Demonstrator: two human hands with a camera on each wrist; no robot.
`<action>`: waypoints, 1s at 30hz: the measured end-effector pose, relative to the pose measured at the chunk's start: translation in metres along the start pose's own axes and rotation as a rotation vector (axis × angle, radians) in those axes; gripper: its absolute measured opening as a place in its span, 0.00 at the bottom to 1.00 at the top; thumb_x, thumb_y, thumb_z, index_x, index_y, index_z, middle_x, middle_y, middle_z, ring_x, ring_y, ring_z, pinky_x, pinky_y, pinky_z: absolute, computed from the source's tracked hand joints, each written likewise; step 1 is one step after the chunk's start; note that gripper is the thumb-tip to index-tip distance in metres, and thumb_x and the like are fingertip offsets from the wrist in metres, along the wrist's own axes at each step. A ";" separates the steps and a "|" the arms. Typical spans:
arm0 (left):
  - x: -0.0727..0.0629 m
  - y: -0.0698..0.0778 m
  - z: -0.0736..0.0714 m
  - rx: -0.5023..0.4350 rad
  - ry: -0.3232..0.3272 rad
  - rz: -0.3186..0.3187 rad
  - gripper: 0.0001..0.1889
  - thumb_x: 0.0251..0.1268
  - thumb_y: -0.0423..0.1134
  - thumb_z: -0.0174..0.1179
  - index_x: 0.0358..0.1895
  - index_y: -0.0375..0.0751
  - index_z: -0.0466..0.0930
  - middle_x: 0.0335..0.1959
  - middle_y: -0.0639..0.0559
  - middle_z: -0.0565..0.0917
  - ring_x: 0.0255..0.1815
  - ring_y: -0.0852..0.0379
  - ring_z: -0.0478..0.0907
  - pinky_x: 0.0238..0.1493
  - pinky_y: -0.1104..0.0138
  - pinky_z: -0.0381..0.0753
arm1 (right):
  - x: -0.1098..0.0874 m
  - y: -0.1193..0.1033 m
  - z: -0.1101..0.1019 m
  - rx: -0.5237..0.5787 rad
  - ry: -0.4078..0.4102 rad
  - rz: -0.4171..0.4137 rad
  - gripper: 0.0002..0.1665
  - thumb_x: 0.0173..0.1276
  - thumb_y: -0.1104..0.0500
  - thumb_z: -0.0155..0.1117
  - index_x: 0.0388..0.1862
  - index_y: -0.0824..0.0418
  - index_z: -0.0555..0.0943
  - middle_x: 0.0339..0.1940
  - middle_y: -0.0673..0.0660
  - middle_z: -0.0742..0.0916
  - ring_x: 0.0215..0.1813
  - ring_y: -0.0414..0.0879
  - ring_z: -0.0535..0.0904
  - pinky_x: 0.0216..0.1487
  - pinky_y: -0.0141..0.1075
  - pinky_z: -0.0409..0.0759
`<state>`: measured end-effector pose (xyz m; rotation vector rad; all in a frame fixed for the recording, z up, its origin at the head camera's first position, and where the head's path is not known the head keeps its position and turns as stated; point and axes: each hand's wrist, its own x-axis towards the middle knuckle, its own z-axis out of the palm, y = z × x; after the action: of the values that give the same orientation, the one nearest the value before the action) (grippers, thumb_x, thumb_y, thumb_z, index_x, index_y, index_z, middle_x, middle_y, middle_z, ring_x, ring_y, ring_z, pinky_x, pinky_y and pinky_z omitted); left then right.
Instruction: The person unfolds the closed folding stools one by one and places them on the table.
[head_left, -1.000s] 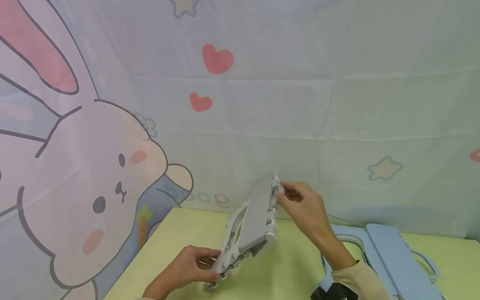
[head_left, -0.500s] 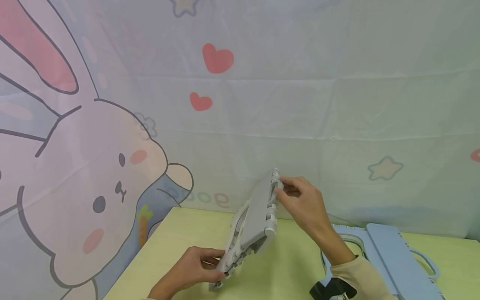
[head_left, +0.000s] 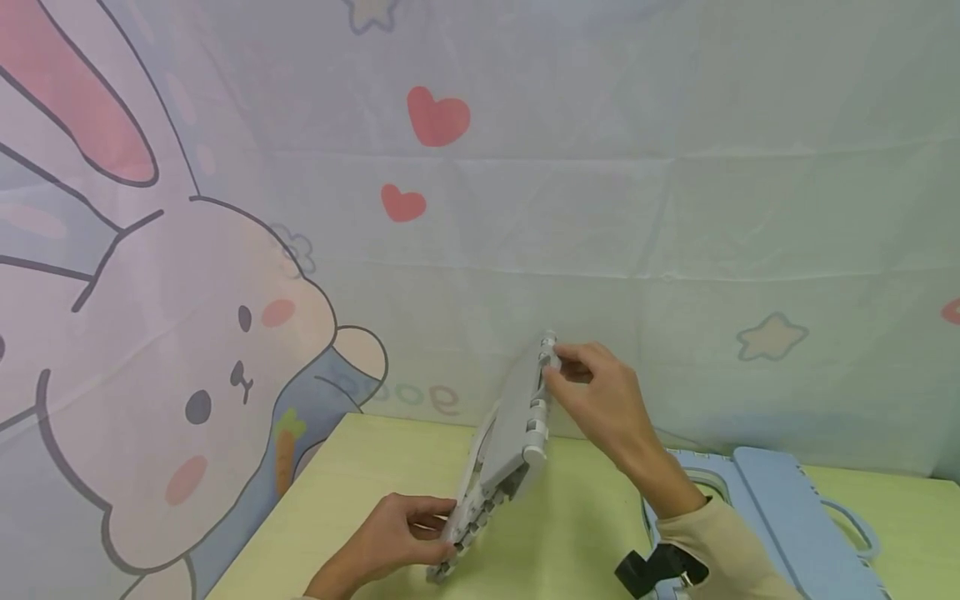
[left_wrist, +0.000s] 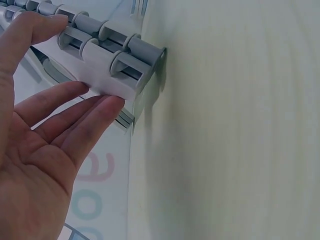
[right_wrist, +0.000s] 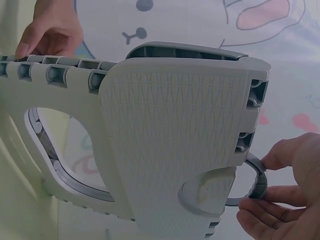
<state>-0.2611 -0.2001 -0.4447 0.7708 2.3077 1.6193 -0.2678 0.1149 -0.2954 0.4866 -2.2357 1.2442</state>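
On the yellow-green tabletop (head_left: 360, 492), the grey folded plastic stool (head_left: 504, 437) stands tilted on edge, probably light, stiff and hinged, best held by its edges as both hands do: left hand (head_left: 393, 533) grips the lower hinge edge, right hand (head_left: 600, 400) pinches the top corner.

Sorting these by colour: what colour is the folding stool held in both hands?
Light grey; the folding stool shows best in the right wrist view.

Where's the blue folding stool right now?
In the head view, the blue folding stool lies flat on the green table at lower right, behind the right forearm, apart from the grey folding stool that both hands hold.
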 end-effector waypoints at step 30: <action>0.010 -0.002 0.032 -0.120 0.050 0.004 0.27 0.69 0.36 0.72 0.67 0.28 0.81 0.59 0.35 0.86 0.54 0.43 0.87 0.53 0.65 0.89 | 0.019 -0.018 0.000 -0.087 -0.038 -0.074 0.21 0.73 0.64 0.67 0.61 0.74 0.84 0.55 0.67 0.86 0.55 0.60 0.85 0.58 0.50 0.87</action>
<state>-0.2558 -0.1695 -0.4570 0.7165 2.2189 1.7802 -0.2731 0.1044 -0.2718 0.5584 -2.2713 1.1043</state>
